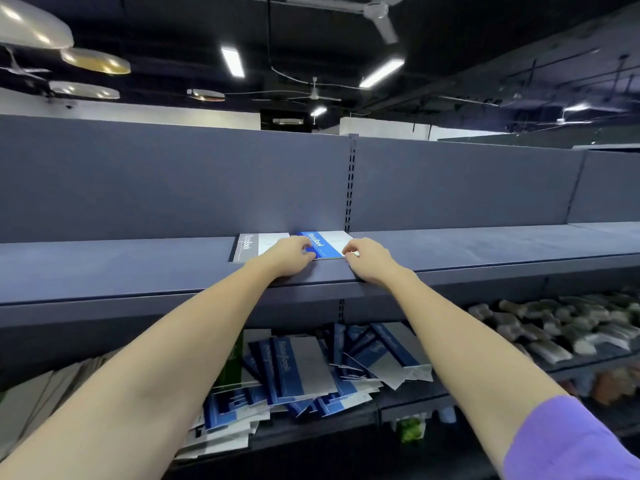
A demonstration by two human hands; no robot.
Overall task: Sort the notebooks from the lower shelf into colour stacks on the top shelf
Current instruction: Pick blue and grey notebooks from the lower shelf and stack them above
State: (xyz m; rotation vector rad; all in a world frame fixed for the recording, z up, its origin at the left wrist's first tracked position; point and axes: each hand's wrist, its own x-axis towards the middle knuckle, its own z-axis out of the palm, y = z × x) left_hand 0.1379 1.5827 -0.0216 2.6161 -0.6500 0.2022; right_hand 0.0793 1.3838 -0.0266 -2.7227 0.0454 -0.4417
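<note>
Head view: blue-and-white notebook (323, 244) lies flat on grey top shelf (138, 268), just beside grey-and-white notebook (258, 245). My left hand (289, 256) rests on its left edge, fingers lightly curled; right hand (367, 259) pinches its right corner. Jumbled blue notebooks (311, 368) fill lower shelf.

Over the shelving I see a dark ceiling with two lit light strips (232, 61) and a white fan (379, 12). Round lamps (95, 60) hang at upper left. On the lower right, I see a rack of mottled grey packets (540, 327), and a small green item (410, 429) sits below.
</note>
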